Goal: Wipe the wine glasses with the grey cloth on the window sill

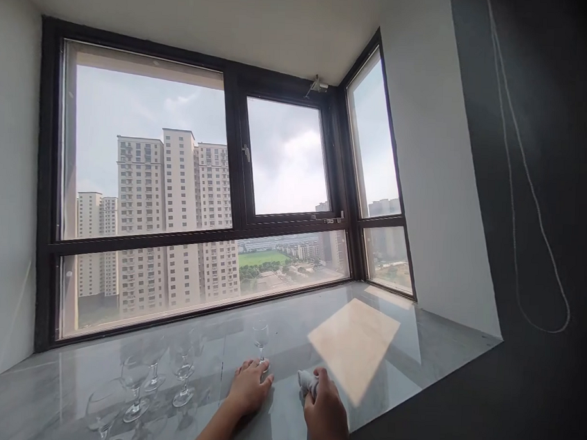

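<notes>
My left hand is at the foot of a clear wine glass standing upright on the grey stone sill. Its fingers cover part of the glass's foot, and the bowl rises free above them. To the right, my right hand is closed around a bunched, pale grey cloth, apart from the glass. Left of my hands, several more clear stemmed glasses stand on the sill, among them a glass nearest my left forearm and another glass farther left.
The glossy sill runs below a dark-framed corner window. A bright sunlit patch lies on it beyond my right hand. The sill's front edge slants up to the right. A looped white cord hangs on the dark wall at right.
</notes>
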A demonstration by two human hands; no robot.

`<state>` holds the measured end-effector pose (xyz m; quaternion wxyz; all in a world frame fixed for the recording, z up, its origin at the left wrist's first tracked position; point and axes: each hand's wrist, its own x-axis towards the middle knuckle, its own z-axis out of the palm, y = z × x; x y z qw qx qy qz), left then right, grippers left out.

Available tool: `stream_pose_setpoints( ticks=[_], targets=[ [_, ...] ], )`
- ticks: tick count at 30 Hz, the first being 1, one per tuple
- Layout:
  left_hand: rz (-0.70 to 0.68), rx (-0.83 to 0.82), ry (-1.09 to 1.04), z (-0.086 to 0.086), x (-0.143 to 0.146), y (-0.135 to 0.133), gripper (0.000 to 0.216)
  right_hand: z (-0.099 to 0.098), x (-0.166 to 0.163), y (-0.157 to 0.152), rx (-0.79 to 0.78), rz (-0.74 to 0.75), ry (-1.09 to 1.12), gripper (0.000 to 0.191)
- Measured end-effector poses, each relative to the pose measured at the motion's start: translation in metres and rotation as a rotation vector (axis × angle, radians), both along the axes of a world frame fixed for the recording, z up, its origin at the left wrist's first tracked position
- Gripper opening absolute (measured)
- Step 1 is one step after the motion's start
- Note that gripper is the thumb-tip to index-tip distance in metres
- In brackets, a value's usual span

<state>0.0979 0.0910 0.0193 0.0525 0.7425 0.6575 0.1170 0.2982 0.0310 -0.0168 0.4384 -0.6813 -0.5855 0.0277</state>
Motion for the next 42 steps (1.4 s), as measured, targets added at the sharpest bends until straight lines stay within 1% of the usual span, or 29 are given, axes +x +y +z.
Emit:
stream_pose_setpoints(
  ticks=[4, 8, 11, 14, 17, 20, 23, 26, 29, 31, 34, 36, 40, 42],
  targets=[
    [-0.024, 0.068, -0.002, 0.005, -0.030, -0.051, 0.049, 0.003, 0.002, -0.003, -0.003, 0.019, -0.014, 0.031],
    [-0.022, 0.102, -0.049, 0.006, -0.074, -0.098, 0.027, 0.002, 0.004, -0.003, -0.013, 0.015, -0.013, 0.027],
    [-0.028, 0.132, -0.113, 0.002, -0.104, -0.121, 0.021, 0.001, 0.004, -0.002, -0.029, 0.022, -0.012, 0.024],
    [-0.004, 0.171, -0.146, -0.004, -0.127, -0.131, 0.016, -0.001, 0.005, 0.000, -0.040, 0.033, -0.021, 0.021],
    [0.017, 0.223, -0.168, -0.009, -0.139, -0.131, 0.015, -0.004, 0.006, 0.003, -0.035, 0.052, -0.005, 0.020],
    [0.048, 0.283, -0.204, -0.011, -0.137, -0.123, 0.013, -0.005, 0.006, 0.005, -0.010, 0.052, 0.024, 0.021],
    [0.032, 0.333, -0.261, -0.009, -0.119, -0.109, 0.013, -0.006, 0.006, 0.006, 0.009, 0.037, 0.030, 0.022],
    [-0.015, 0.369, -0.308, -0.007, -0.093, -0.090, 0.024, -0.009, 0.007, 0.006, 0.006, 0.024, 0.009, 0.022],
    [-0.044, 0.408, -0.283, -0.010, -0.071, -0.073, 0.034, -0.013, 0.007, 0.007, 0.017, 0.018, 0.002, 0.023],
    [-0.057, 0.436, -0.250, -0.014, -0.062, -0.066, 0.034, -0.013, 0.007, 0.006, 0.017, 0.017, 0.007, 0.023],
    [-0.092, 0.478, -0.195, -0.020, -0.061, -0.066, 0.029, -0.010, 0.006, 0.003, 0.012, 0.028, 0.025, 0.024],
    [-0.100, 0.502, -0.181, -0.021, -0.064, -0.068, 0.029, -0.008, 0.005, 0.002, 0.021, 0.052, 0.049, 0.025],
    [-0.008, 0.498, -0.207, -0.017, -0.070, -0.068, 0.032, -0.007, 0.004, 0.001, 0.042, 0.166, 0.152, 0.027],
    [0.019, 0.492, -0.207, -0.015, -0.070, -0.068, 0.033, -0.007, 0.002, 0.001, 0.086, 0.244, 0.181, 0.030]
  ],
)
